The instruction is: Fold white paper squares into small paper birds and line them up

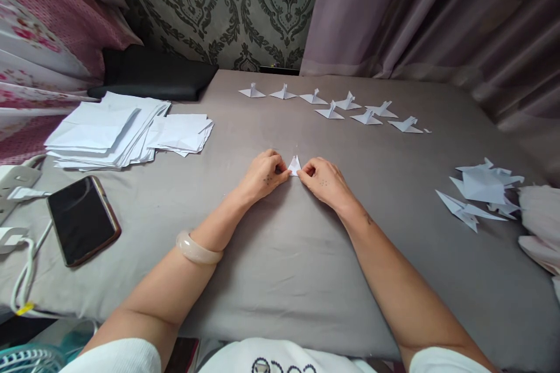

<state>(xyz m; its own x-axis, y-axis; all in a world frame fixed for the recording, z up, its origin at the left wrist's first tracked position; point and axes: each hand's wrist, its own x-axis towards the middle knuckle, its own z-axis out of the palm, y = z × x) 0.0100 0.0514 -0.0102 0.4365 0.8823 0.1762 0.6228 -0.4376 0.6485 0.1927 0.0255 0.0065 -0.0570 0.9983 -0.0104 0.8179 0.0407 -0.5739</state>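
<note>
Between my two hands, at the middle of the grey cloth-covered surface (280,256), is a small folded piece of white paper (295,165) with a pointed top. My left hand (265,175) pinches its left corner between thumb and fingers. On the opposite corner, the fingertips of my right hand (322,182) are closed in the same way. A pale bangle (198,249) circles my left wrist. Beyond my hands stand several small folded paper birds (331,111) in loose rows.
At the left lie a big stack of white paper (100,128) and a smaller stack (181,133). A phone (83,220) rests near a white power strip (17,183) with cables. Larger paper cranes (483,183) pile up at the right. A black folded item (157,73) lies behind.
</note>
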